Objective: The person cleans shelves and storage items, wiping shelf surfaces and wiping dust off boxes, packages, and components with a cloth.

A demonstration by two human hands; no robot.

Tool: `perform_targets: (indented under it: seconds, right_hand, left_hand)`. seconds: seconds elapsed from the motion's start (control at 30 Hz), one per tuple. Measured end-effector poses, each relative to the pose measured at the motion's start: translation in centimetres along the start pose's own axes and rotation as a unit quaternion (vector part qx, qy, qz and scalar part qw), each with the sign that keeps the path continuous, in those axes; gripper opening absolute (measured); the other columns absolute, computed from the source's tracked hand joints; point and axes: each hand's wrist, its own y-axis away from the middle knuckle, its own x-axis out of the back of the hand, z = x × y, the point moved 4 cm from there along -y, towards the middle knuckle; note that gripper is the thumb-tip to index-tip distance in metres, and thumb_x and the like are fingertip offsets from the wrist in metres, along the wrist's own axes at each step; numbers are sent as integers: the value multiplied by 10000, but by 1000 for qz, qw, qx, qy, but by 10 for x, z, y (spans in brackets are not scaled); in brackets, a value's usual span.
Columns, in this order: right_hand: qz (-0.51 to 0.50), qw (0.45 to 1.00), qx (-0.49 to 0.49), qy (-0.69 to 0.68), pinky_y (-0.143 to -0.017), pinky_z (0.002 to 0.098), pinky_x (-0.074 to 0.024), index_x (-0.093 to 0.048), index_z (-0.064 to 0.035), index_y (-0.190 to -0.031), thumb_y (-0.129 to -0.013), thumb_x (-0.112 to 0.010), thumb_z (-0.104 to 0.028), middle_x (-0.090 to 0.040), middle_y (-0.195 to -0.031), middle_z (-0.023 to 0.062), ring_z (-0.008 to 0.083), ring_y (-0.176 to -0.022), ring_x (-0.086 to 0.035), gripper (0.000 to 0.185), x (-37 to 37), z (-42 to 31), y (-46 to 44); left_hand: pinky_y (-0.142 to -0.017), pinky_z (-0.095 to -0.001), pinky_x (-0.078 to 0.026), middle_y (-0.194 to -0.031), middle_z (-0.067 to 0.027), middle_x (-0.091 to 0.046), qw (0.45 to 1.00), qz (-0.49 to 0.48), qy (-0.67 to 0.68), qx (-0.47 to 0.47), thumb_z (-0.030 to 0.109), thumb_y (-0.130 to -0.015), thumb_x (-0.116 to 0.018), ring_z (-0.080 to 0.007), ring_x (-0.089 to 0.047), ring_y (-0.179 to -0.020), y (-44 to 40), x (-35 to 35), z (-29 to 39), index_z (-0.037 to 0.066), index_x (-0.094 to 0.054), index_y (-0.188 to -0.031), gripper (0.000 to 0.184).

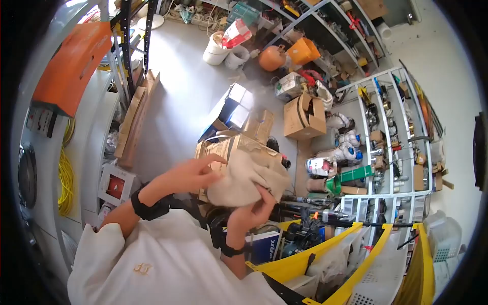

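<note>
A crumpled beige cloth (244,178) hangs in front of my body, above an opened cardboard box (216,149). My right hand (258,206) pinches its lower right edge between thumb and fingers. To the left of the cloth, my left hand (195,175) has its fingers stretched out and apart, slightly blurred. Those fingertips come close to the fabric; whether they touch it I cannot tell. The cloth hides part of the box behind it.
Yellow-framed bins (325,249) stand at the lower right. Metal shelving (389,132) with tools and parts lines the right side. A cardboard box (305,117), an orange container (272,58) and a white bucket (215,51) are on the floor. An orange case (76,66) sits at left.
</note>
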Motion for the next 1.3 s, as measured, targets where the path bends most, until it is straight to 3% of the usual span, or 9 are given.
perform_targets:
  seconds: [0.1, 0.23, 0.47, 0.57, 0.77, 0.9, 1.1, 1.23, 1.3]
  right_hand:
    - [-70, 990, 72, 94, -954, 405, -476, -632, 22, -1097, -917, -668, -88, -619, -1105, 157, 289, -1027, -624, 214, -5, 25, -7]
    - [-92, 983, -24, 157, -985, 384, -459, -658, 30, -1149, -869, -577, 66, -630, -1108, 153, 267, -1086, -610, 293, -11, 60, -24]
    - [-112, 973, -35, 197, -821, 353, -482, -608, 61, -1285, -892, -559, 21, -666, -1002, 151, 243, -915, -617, 399, -67, 96, -62]
    - [-121, 966, -25, 228, -719, 343, -480, -616, 59, -1276, -901, -605, -27, -659, -913, 141, 225, -807, -612, 385, -110, 101, -83]
    - [-129, 974, 11, 185, -615, 366, -469, -644, 61, -1224, -885, -678, -56, -684, -849, 174, 287, -692, -629, 360, -201, 110, -117]
    - [-90, 975, 35, 201, -625, 391, -482, -654, 68, -1187, -872, -685, -37, -690, -864, 184, 316, -696, -636, 333, -228, 98, -138]
    - [0, 954, 18, 299, -682, 457, -495, -632, 67, -1192, -850, -690, -55, -689, -926, 213, 371, -742, -641, 368, -197, 102, -129]
    - [100, 939, -48, 324, -694, 447, -492, -622, 83, -1208, -859, -621, -10, -650, -934, 248, 391, -819, -625, 361, -153, 111, -85]
    - [112, 917, -2, 384, -780, 403, -492, -619, 14, -1281, -892, -615, -57, -655, -980, 202, 328, -803, -600, 396, -134, 77, -80]
  left_hand:
    - [-636, -293, -491, -800, -48, -650, 996, -64, 36, 45, 245, -966, -602, -126, -592, -674, -31, -18, 0, 38, -472, -1347, 452]
    - [-620, -300, -502, -761, -74, -667, 992, -112, 15, 59, 275, -955, -620, -144, -627, -669, -78, -31, -42, 70, -483, -1347, 464]
    - [-548, -268, -465, -691, -54, -627, 993, -101, 34, 42, 90, -952, -572, -97, -562, -597, -152, 27, -59, 37, -577, -1180, 234]
    - [-508, -301, -439, -617, -48, -598, 996, -43, 66, 48, 143, -952, -591, -121, -553, -526, -177, 73, -43, 67, -568, -1173, 235]
    - [-551, -293, -494, -695, -65, -628, 999, -30, 10, -12, 50, -868, -616, -127, -600, -562, -238, 153, -41, 76, -422, -1446, 610]
    - [-525, -311, -496, -726, -62, -656, 997, -30, 73, 15, 28, -865, -618, -134, -610, -573, -265, 176, -4, 55, -468, -1407, 563]
    - [-575, -398, -531, -708, -148, -667, 958, -157, -186, -152, 175, -930, -600, -284, -687, -625, -294, 156, 11, 65, -607, -1179, 272]
    - [-672, -469, -541, -839, -148, -710, 917, -218, -239, -234, 211, -941, -570, -373, -686, -775, -296, 121, -6, 156, -565, -1324, 387]
    - [-704, -400, -567, -863, -134, -715, 891, -247, -265, -273, 59, -928, -549, -295, -713, -783, -282, 97, 12, 129, -501, -1426, 505]
